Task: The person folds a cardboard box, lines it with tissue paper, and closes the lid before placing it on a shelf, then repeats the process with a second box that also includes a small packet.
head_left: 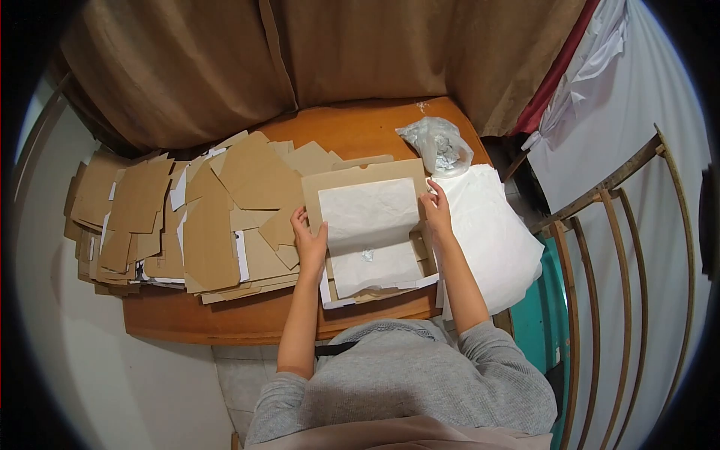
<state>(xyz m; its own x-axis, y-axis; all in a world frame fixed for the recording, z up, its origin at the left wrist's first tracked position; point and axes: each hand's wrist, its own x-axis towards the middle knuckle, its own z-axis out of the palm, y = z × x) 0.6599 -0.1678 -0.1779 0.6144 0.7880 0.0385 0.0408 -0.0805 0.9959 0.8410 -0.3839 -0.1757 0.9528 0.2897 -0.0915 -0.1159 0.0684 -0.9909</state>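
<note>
An open cardboard box point(310, 192), brown inside with white outer edges, sits at the table's front in front of me. A creased sheet of white paper point(367, 210) lines its raised lid and runs down into the base. On the paper in the base lies a small silvery-white piece point(367, 256), too small to name. My left hand point(309, 240) grips the box's left side where lid and base meet, thumb inside. Over the lid's right edge, my right hand point(436, 207) is closed, its fingers partly hidden.
Piles of flat cardboard pieces point(206, 251) cover the left of the wooden table point(341, 124). To the right lies a thick stack of white paper point(495, 232), with a clear plastic bag point(448, 150) of silvery bits behind it. A wooden rack point(585, 277) stands at right.
</note>
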